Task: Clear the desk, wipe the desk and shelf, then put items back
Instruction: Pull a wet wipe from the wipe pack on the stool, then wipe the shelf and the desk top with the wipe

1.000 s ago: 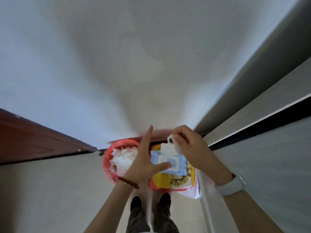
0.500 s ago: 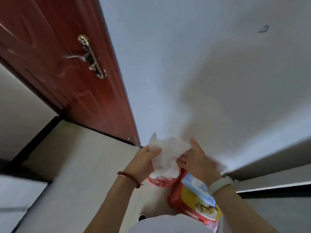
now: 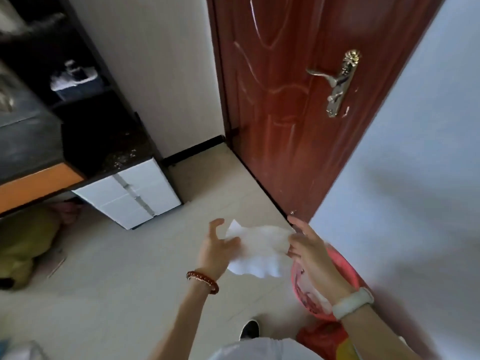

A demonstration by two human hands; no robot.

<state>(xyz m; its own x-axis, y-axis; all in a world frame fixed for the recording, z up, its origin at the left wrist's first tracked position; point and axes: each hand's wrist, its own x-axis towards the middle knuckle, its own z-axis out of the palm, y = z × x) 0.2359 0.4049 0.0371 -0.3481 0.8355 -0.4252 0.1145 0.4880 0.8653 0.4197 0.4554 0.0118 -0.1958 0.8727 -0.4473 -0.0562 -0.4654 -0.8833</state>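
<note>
1. The pale tiled floor point(image 3: 109, 281) fills the lower left of the view and carries everything listed here.
2. At 10 o'clock a dark desk unit point(image 3: 78, 141) stands on it, with a white drawer cabinet point(image 3: 130, 196) at its near end.
3. At 9 o'clock a yellow-green bag point(image 3: 23, 245) lies under the desk.
4. At 4 o'clock a red basket point(image 3: 348, 271) sits near the door foot.
5. At 5 o'clock 1 dark shoe point(image 3: 250, 329) rests on the tiles.

We see a thin, soft, matt white wipe point(image 3: 259, 245), a glossy reddish wood-grain door point(image 3: 285, 100) with a shiny brass-coloured metal handle point(image 3: 337, 81), and smooth pale floor tiles point(image 3: 104, 281).
</note>
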